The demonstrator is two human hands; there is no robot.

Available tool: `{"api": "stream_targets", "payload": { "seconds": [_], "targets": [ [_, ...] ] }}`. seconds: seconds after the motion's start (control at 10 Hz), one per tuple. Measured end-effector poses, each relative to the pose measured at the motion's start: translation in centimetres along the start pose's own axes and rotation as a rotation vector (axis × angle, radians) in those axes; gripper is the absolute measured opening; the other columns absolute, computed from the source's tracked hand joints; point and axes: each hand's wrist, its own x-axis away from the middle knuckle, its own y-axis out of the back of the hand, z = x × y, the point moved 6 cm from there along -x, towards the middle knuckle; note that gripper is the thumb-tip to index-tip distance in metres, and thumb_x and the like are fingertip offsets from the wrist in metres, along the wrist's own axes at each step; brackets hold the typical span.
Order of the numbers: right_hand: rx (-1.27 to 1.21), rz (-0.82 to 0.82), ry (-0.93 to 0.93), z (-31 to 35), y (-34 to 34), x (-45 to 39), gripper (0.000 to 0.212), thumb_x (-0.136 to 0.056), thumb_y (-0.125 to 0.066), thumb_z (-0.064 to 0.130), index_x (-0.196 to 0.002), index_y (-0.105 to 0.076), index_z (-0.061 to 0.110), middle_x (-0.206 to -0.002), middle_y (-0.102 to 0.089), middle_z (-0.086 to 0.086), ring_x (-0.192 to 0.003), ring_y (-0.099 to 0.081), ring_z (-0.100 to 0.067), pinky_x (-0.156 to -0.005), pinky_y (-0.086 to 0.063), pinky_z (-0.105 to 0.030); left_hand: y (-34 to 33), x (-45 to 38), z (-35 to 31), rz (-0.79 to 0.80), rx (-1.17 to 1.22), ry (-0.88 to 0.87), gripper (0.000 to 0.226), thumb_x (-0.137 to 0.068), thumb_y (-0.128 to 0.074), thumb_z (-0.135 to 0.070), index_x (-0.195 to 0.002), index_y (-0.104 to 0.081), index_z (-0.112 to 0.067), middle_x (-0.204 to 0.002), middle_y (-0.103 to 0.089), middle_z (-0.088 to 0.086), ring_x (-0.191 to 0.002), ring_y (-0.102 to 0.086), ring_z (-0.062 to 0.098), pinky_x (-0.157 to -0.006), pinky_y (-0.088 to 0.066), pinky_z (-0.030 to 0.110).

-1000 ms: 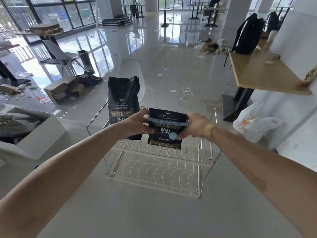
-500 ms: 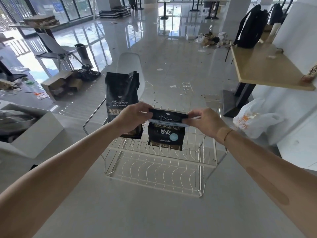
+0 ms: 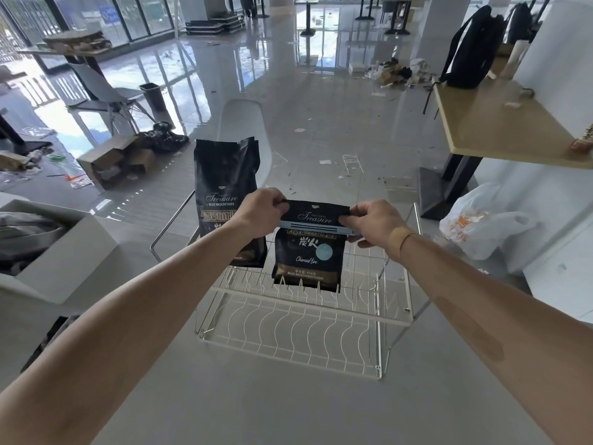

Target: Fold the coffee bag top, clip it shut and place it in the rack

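Observation:
A black coffee bag [image 3: 306, 263] stands in the upper tier of a white wire rack [image 3: 298, 319], its top folded over. A pale blue clip [image 3: 316, 227] runs across the fold. My left hand [image 3: 261, 211] pinches the folded top's left end. On the other side my right hand [image 3: 373, 224] holds the right end of the fold and the clip. A second, taller black coffee bag [image 3: 226, 200] stands upright to the left, its top unfolded and partly hidden behind my left wrist.
The rack sits on a grey table [image 3: 288, 406]. A white box [image 3: 61, 248] lies at the left, a white chair [image 3: 247, 130] behind the rack. At the right are a white plastic bag [image 3: 481, 224] and a wooden table [image 3: 500, 123] with a black backpack [image 3: 471, 46].
The bag has sunk lower into the rack's upper tier. Its folded top tilted toward me and the clip now lies across the fold. Both hands stayed at the bag's top corners.

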Motion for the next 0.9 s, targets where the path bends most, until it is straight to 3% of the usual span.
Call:
{"api": "stream_targets", "payload": {
  "seconds": [0.1, 0.2, 0.4, 0.6, 0.8, 0.9],
  "targets": [
    [0.126, -0.062, 0.056, 0.3, 0.3, -0.5, 0.012, -0.085, -0.068, 0.030, -0.089, -0.069, 0.018, -0.091, -0.074, -0.006, -0.080, -0.070, -0.023, -0.074, -0.059, -0.039, 0.1, 0.0, -0.1, -0.028, -0.047, -0.029, 0.009, -0.093, -0.060, -0.017, -0.100, -0.065, -0.015, -0.088, -0.069, 0.005, -0.064, -0.059, 0.016, -0.066, -0.048, 0.032],
    [0.277, -0.156, 0.108, 0.6, 0.6, -0.6, 0.022, -0.082, -0.070, 0.038, -0.092, -0.072, 0.019, -0.092, -0.074, -0.003, -0.084, -0.066, -0.024, -0.078, -0.055, -0.037, 0.1, 0.2, -0.2, -0.054, -0.093, -0.044, 0.016, -0.092, -0.062, -0.017, -0.108, -0.064, -0.015, -0.092, -0.072, 0.007, -0.070, -0.063, 0.023, -0.073, -0.054, 0.037],
    [0.299, -0.189, 0.083, -0.2, 0.7, -0.8, 0.022, -0.083, -0.068, 0.039, -0.091, -0.072, 0.019, -0.095, -0.074, -0.007, -0.089, -0.066, -0.026, -0.083, -0.055, -0.041, -0.3, 0.7, -0.5, -0.080, -0.139, -0.078, 0.033, -0.091, -0.063, -0.019, -0.123, -0.058, -0.013, -0.098, -0.073, 0.007, -0.089, -0.065, 0.026, -0.084, -0.053, 0.040],
    [0.328, -0.172, 0.097, -0.6, 0.7, 0.0, 0.023, -0.083, -0.069, 0.037, -0.095, -0.072, 0.017, -0.098, -0.075, -0.007, -0.091, -0.067, -0.026, -0.086, -0.055, -0.041, -0.9, 1.6, 0.0, -0.051, -0.102, -0.062, 0.035, -0.091, -0.066, -0.025, -0.123, -0.059, -0.014, -0.098, -0.074, 0.003, -0.089, -0.063, 0.019, -0.083, -0.048, 0.032],
    [0.300, -0.202, 0.155, 0.9, 2.1, 1.9, 0.021, -0.086, -0.066, 0.033, -0.099, -0.073, 0.017, -0.099, -0.075, -0.004, -0.089, -0.065, -0.019, -0.081, -0.048, -0.027, -0.3, 3.3, -0.9, -0.106, -0.091, -0.092, 0.030, -0.092, -0.064, -0.027, -0.119, -0.062, -0.013, -0.104, -0.072, 0.003, -0.093, -0.065, 0.020, -0.087, -0.053, 0.038],
    [0.228, -0.214, 0.228, 1.8, 3.1, 4.1, 0.018, -0.088, -0.065, 0.032, -0.098, -0.073, 0.019, -0.097, -0.075, 0.001, -0.085, -0.064, -0.013, -0.080, -0.049, -0.024, 0.6, 4.6, -2.0, -0.171, 0.045, -0.134, 0.022, -0.091, -0.063, -0.027, -0.111, -0.065, -0.016, -0.101, -0.072, -0.002, -0.089, -0.067, 0.012, -0.084, -0.055, 0.034]
  ]
}}
